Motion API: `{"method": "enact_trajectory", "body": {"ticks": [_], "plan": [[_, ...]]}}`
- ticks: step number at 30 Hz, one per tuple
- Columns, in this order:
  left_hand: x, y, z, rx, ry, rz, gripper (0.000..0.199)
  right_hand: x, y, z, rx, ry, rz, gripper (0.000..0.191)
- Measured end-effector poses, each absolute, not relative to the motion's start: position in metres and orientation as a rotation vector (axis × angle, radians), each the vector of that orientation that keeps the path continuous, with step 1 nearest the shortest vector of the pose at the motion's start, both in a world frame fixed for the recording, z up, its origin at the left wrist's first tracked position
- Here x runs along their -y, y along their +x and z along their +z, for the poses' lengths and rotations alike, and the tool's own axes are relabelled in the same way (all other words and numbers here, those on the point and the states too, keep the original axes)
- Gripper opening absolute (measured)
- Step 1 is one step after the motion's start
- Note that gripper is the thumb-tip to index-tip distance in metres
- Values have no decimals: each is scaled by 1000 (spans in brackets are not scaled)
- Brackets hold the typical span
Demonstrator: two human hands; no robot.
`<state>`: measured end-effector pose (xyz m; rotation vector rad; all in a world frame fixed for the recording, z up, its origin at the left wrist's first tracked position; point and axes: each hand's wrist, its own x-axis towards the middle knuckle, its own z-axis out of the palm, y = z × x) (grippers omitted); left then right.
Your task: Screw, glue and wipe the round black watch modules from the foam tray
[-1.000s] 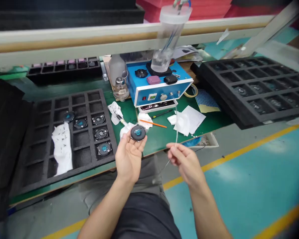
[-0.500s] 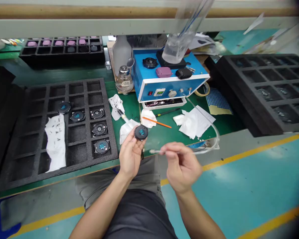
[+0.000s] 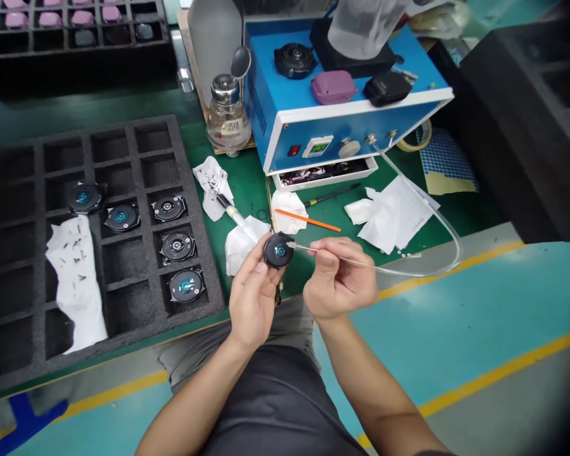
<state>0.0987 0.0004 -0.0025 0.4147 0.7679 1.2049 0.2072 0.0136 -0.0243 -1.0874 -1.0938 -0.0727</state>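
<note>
Between the fingertips of my left hand point(image 3: 253, 297) is a round black watch case point(image 3: 278, 251) with a teal centre, face up. My right hand point(image 3: 342, 278) pinches the thin end of a clear tube point(image 3: 418, 272). Its pale tip is at the right edge of the watch case; whether it touches I cannot tell. The tube loops back to the front of a blue machine point(image 3: 275, 133). Left of my hands lies a black foam tray point(image 3: 133, 304) with several similar watch cases point(image 3: 187, 285) in its compartments.
A flecked white cloth point(image 3: 76, 278) lies across the tray. An orange stick point(image 3: 308, 220), a brush point(image 3: 230, 208) and white wipes point(image 3: 380, 215) lie on the green bench. A glass pump bottle point(image 3: 228, 120) stands left of the machine. Dark foam trays point(image 3: 498, 139) rise at the right.
My right hand has brought the tube tip leftward and up to the watch case. My left hand still holds the case. The view has moved closer to the bench.
</note>
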Motion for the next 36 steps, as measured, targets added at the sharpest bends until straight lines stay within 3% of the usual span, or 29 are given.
{"method": "enact_trajectory", "body": {"ticks": [36], "plan": [[-1, 99, -2, -789, 447, 1182, 34, -15, 209, -21, 1132, -1167, -36, 6]]}}
